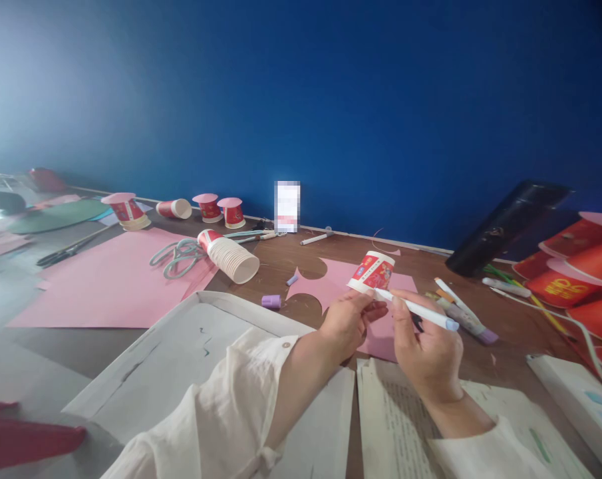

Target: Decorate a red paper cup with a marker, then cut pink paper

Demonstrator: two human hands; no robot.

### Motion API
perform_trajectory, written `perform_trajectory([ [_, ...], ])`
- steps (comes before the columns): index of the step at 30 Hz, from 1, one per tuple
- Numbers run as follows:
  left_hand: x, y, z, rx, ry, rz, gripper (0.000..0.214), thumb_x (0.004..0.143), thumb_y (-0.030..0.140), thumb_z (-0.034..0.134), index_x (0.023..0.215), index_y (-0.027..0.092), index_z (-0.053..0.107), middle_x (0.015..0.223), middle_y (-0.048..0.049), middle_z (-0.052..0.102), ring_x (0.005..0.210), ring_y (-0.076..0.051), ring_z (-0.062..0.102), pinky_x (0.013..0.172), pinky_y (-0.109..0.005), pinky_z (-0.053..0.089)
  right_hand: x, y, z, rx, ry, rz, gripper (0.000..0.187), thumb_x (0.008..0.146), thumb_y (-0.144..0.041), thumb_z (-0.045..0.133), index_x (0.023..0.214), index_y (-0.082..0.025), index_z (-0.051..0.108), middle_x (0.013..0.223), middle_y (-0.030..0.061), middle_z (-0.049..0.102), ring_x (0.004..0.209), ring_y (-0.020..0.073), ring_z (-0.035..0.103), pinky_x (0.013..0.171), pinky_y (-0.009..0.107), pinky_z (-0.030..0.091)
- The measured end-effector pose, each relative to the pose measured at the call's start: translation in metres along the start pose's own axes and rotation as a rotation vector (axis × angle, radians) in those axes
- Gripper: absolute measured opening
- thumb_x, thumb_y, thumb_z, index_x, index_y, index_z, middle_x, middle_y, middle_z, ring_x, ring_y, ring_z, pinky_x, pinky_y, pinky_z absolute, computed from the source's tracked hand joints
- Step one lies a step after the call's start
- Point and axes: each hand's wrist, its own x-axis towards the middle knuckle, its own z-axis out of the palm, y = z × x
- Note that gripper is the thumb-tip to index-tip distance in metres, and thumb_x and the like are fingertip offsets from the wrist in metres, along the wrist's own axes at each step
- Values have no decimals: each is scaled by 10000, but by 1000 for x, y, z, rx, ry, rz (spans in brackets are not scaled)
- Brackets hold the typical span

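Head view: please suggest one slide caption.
Left hand holding a red paper cup, right hand holding a white marker, over cut pink paper.

Blue wall (330, 93) (brown table (275, 258) below)

Decent gap on the surface (273, 259) between the cup stack (233, 259) and cut sheet (336, 279), but a purple cap (271, 302) sits at its near end; markers (467, 320) crowd the right hand (428, 352).
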Motion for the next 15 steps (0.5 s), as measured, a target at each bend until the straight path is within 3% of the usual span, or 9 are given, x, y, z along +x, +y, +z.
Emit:
perform_trajectory([
  [8,0,1,2,-8,-5,-10,95,739,139,719,800,71,698,742,-73,664,661,-131,605,833,-323,509,-1,0,1,20,-21,18,173,949,-267,565,1043,-186,687,955,84,749,894,223,707,836,366,556],
  [15,-3,3,6,-24,78,-41,107,827,95,616,763,69,697,664,-66,639,627,-127,606,814,-307,524,6,-2,-6,46,78,32,207,951,-247,543,1048,-141,693,940,123,740,870,239,703,823,392,552],
])
